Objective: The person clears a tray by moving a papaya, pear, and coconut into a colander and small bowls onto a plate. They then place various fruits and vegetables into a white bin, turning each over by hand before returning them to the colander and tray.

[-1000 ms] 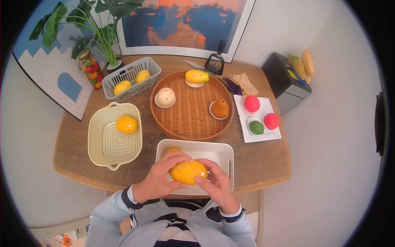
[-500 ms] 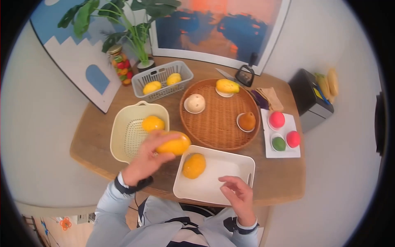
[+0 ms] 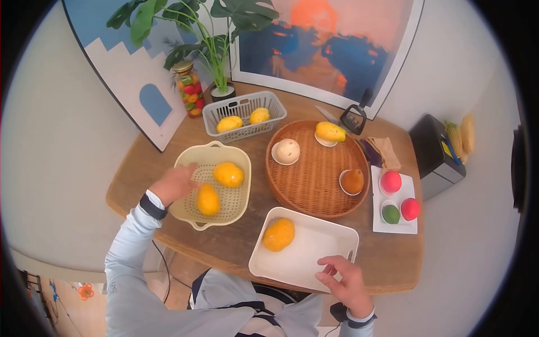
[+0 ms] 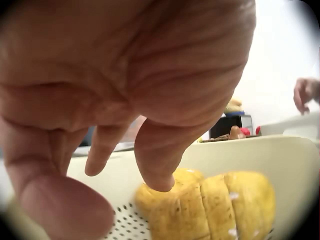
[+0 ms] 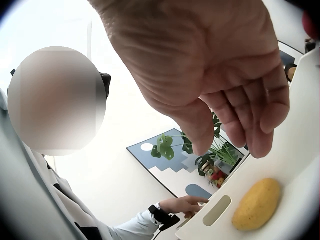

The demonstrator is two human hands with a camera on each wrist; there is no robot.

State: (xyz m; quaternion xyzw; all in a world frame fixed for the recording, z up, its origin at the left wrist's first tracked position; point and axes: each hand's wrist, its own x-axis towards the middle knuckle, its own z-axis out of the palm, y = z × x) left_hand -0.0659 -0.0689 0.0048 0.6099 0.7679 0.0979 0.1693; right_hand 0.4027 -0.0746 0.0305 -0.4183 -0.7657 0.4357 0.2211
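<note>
My left hand point(image 3: 175, 184) is over the left side of the cream colander point(image 3: 245, 196), its fingers relaxed and holding nothing. Just right of it, a yellow mango-like fruit point(image 3: 208, 200) lies in the colander, beside a second yellow fruit point(image 3: 228, 174). The left wrist view has the fingertips hanging above the holed floor, close to the yellow fruit point(image 4: 220, 205). Empty and loosely curled, my right hand point(image 3: 345, 281) hovers at the near right corner of the white bin point(image 3: 314, 247). One more yellow fruit point(image 3: 279, 234) lies in that bin's left part.
A round wicker tray point(image 3: 314, 180) holds several fruits on small dishes. Behind the colander stands a grey basket point(image 3: 247, 133) with two yellow fruits. At right, a white plate point(image 3: 397, 227) carries two pink balls and a green fruit. A knife point(image 3: 327, 114) lies at the back.
Both hands held a yellow fruit over the white bin; the left hand then carried it left, and it now lies released in the colander. The right hand let go and stayed by the bin.
</note>
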